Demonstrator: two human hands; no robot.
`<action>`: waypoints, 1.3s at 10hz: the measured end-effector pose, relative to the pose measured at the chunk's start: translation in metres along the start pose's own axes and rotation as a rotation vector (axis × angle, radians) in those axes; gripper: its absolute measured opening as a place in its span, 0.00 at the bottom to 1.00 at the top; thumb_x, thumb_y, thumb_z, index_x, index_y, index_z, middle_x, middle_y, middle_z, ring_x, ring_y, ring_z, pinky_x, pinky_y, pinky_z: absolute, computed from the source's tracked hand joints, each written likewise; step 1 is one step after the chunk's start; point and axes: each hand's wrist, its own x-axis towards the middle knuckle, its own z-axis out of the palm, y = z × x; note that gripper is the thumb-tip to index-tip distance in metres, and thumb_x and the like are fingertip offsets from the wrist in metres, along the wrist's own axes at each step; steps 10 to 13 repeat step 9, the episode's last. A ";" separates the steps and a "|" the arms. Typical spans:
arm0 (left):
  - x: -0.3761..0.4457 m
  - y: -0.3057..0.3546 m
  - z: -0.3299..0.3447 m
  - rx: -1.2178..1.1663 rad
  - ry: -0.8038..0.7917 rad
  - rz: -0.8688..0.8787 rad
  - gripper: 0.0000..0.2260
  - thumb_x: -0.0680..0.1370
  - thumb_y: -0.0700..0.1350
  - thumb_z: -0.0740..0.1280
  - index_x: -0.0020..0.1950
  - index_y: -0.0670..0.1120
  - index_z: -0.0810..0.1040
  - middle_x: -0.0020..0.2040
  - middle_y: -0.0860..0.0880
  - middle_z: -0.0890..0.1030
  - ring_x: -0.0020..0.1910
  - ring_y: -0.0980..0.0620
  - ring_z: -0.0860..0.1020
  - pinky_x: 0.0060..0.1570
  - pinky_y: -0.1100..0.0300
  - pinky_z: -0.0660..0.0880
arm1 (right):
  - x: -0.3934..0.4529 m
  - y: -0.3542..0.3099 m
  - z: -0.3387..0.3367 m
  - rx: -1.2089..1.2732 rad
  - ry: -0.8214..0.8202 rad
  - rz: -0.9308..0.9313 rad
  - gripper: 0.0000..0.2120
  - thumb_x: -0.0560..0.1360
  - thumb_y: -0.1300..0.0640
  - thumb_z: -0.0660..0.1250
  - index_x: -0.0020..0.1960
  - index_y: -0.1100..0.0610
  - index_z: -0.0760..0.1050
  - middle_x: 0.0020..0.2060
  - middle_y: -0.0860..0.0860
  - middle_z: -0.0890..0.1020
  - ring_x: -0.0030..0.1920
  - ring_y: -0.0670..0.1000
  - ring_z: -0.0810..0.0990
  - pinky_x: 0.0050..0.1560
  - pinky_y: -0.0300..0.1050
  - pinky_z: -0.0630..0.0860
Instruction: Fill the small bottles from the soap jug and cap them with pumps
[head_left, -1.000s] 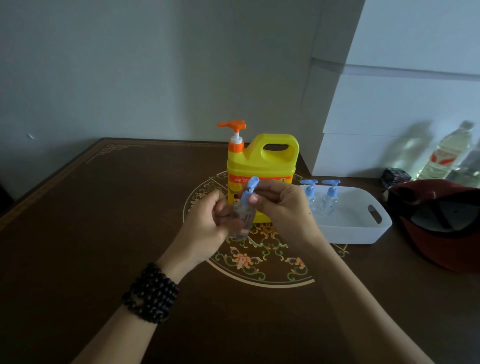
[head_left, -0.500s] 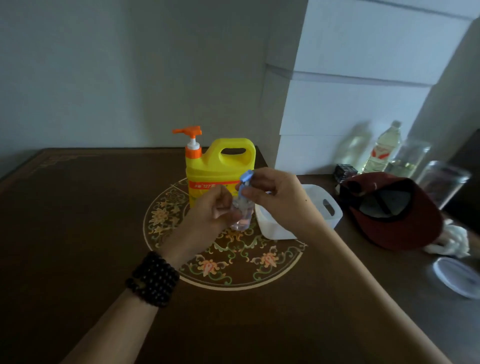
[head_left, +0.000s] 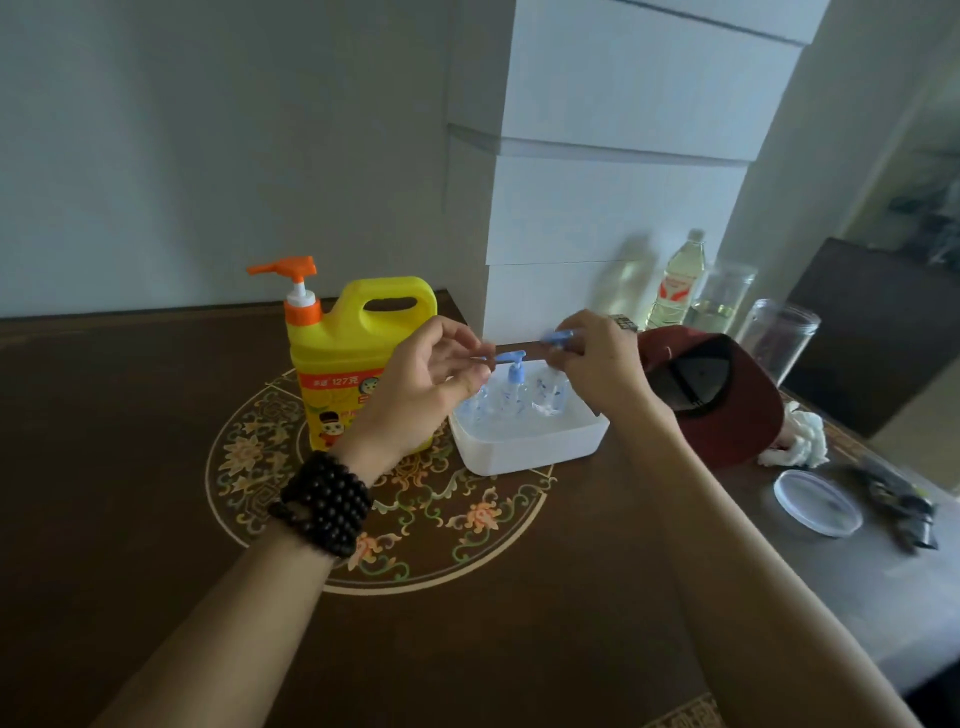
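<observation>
1. Dark bench (head_left: 130, 467) with a round floral pattern, both forearms reaching over it, a black bead bracelet (head_left: 324, 501) on the left wrist.
2. Left hand (head_left: 421, 384) raised over the white tray (head_left: 524, 449), fingers loosely curled, grip hard to tell.
3. Right hand (head_left: 597, 364) pinched on a blue pump (head_left: 558, 338) above the tray.
4. Small bottles (head_left: 511, 389) standing upright inside the tray.
5. Yellow soap jug (head_left: 353, 353) just left of the tray; red cap (head_left: 727, 400) to the right.
</observation>
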 end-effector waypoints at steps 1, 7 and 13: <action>-0.003 -0.004 -0.002 -0.010 -0.006 -0.017 0.09 0.79 0.35 0.70 0.51 0.48 0.74 0.57 0.46 0.85 0.57 0.50 0.85 0.58 0.48 0.81 | 0.013 0.028 0.021 -0.023 -0.006 0.088 0.09 0.74 0.65 0.69 0.55 0.61 0.78 0.43 0.56 0.82 0.39 0.49 0.76 0.32 0.32 0.66; 0.001 -0.018 -0.003 0.067 -0.006 -0.064 0.08 0.79 0.35 0.70 0.56 0.39 0.75 0.53 0.45 0.86 0.54 0.52 0.86 0.57 0.55 0.82 | 0.049 0.063 0.050 -0.162 -0.089 0.137 0.08 0.77 0.62 0.68 0.55 0.63 0.76 0.47 0.56 0.79 0.43 0.54 0.76 0.42 0.46 0.74; -0.009 -0.006 -0.010 0.052 0.017 -0.059 0.08 0.79 0.34 0.69 0.57 0.38 0.76 0.54 0.44 0.86 0.54 0.51 0.86 0.57 0.56 0.82 | 0.043 0.046 0.039 -0.131 -0.028 0.123 0.16 0.75 0.60 0.71 0.60 0.64 0.75 0.52 0.58 0.80 0.47 0.54 0.75 0.39 0.40 0.68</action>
